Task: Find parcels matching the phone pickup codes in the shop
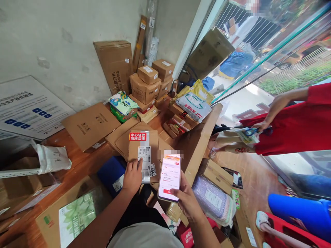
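My left hand [133,175] rests on a brown cardboard box [131,148], its fingers laid on the top face beside a white shipping label [144,155] and one finger touching it. A red sticker [137,136] with white characters marks the box's upper part, and a smaller label reads 6043. Upright in my right hand [187,196] is a white smartphone [165,203], its lit screen showing a list and a red button. My thumb lies over the screen near that button.
Stacked cartons [144,89] and a flat carton [90,125] lie ahead by the wall. Plastic-wrapped bags [193,103] sit near the glass door. A bubble-wrapped parcel [212,199] is at right. Another person in red [289,120] stands at the right, holding a small packet.
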Demonstrator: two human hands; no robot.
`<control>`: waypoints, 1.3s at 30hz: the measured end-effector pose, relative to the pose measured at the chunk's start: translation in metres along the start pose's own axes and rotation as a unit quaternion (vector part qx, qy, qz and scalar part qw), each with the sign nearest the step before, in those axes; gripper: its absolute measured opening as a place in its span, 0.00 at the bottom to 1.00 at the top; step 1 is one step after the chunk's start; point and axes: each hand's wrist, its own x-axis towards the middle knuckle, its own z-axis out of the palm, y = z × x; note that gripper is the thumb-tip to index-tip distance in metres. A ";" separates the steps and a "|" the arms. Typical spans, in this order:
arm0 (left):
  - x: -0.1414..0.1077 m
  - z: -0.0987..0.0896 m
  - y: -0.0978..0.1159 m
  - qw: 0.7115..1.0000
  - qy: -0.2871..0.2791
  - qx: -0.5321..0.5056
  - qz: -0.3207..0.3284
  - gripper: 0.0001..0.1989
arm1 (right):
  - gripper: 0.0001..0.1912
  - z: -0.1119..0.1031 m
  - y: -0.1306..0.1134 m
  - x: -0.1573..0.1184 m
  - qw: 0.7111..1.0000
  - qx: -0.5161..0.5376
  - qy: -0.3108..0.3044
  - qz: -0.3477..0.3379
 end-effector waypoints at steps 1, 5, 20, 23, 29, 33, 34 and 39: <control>0.000 0.000 0.000 1.000 0.000 0.003 0.001 0.24 | 0.35 0.000 0.000 -0.001 1.000 0.003 0.000 0.001; 0.001 -0.001 0.000 1.000 0.001 0.013 0.007 0.24 | 0.37 0.002 0.000 -0.001 1.000 -0.002 0.003 -0.005; 0.002 0.000 -0.001 1.000 -0.009 0.008 0.016 0.26 | 0.40 0.004 0.007 -0.004 0.998 -0.031 -0.024 -0.048; 0.002 -0.002 -0.001 1.000 0.000 0.013 0.020 0.25 | 0.39 0.004 0.007 -0.005 0.998 -0.036 -0.018 -0.047; 0.002 -0.004 0.004 1.000 -0.005 0.024 0.015 0.25 | 0.39 0.004 0.006 -0.008 0.998 -0.051 -0.017 -0.039; 0.002 -0.001 0.006 1.000 -0.003 0.027 0.006 0.25 | 0.40 0.000 0.008 -0.009 0.997 -0.060 -0.008 -0.037; 0.002 -0.001 0.006 1.000 -0.004 0.027 0.003 0.25 | 0.39 -0.001 0.009 -0.009 0.997 -0.063 -0.005 -0.038; 0.002 -0.002 0.006 1.000 -0.024 0.010 -0.005 0.25 | 0.38 -0.002 0.011 -0.008 0.997 -0.063 0.003 -0.033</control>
